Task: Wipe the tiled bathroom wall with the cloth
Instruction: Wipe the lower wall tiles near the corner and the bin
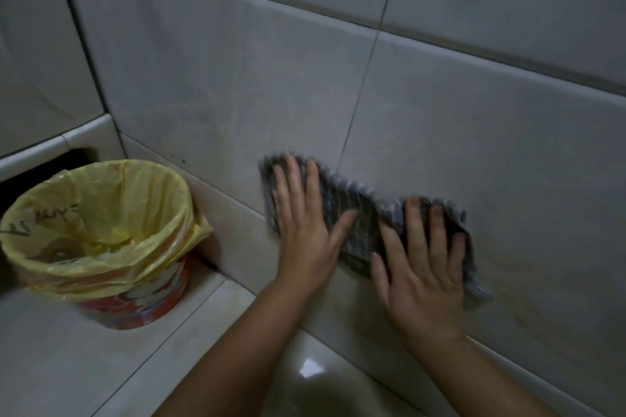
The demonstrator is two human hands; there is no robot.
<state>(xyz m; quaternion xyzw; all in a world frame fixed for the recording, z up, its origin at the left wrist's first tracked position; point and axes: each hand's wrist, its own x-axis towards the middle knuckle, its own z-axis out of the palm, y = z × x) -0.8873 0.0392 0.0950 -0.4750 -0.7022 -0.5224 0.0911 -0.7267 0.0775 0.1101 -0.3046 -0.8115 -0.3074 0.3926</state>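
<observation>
A dark grey checked cloth [364, 217] is spread flat against the grey tiled wall [237, 71], low down near the floor. My left hand [305, 230] lies on the cloth's left end, palm flat and fingers spread upward. My right hand [423, 267] presses on its right end in the same way. The cloth looks blurred, with its frayed edges showing around both hands. A vertical grout line runs down the wall to the cloth's middle.
A waste bin [132, 301] lined with a yellow plastic bag [101, 213] stands at the left on a pale tiled step, close to the wall corner. A dark recess opens behind it. Glossy floor tiles [321, 382] lie below my forearms.
</observation>
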